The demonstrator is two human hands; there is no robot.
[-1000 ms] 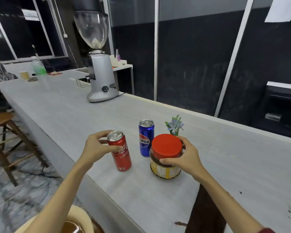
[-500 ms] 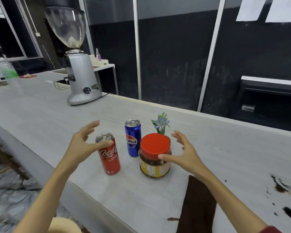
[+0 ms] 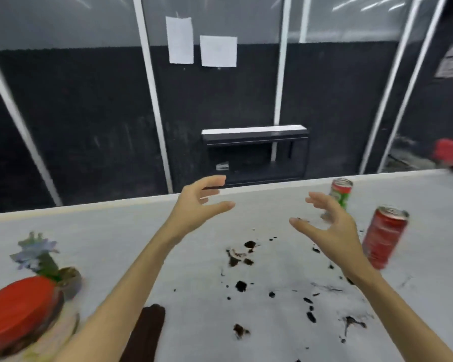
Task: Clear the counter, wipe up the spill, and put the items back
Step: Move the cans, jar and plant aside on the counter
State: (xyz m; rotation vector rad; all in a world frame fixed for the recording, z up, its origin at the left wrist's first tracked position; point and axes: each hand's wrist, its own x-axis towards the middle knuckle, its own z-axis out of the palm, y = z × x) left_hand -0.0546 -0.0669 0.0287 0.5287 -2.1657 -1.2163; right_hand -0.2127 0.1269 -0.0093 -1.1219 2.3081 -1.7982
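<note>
I see the pale counter (image 3: 115,231) running across the view, with the dark spill (image 3: 239,257) splattered over its middle and a brown cloth (image 3: 144,333) lying at the near edge. A red-lidded jar (image 3: 19,312) sits blurred at far left beside a small flower pot (image 3: 68,280). My left hand (image 3: 196,205) and right hand (image 3: 324,226) hover over the spill, fingers spread and holding nothing, with a red can (image 3: 382,236) and a green can (image 3: 340,192) just right of the right one.
</note>
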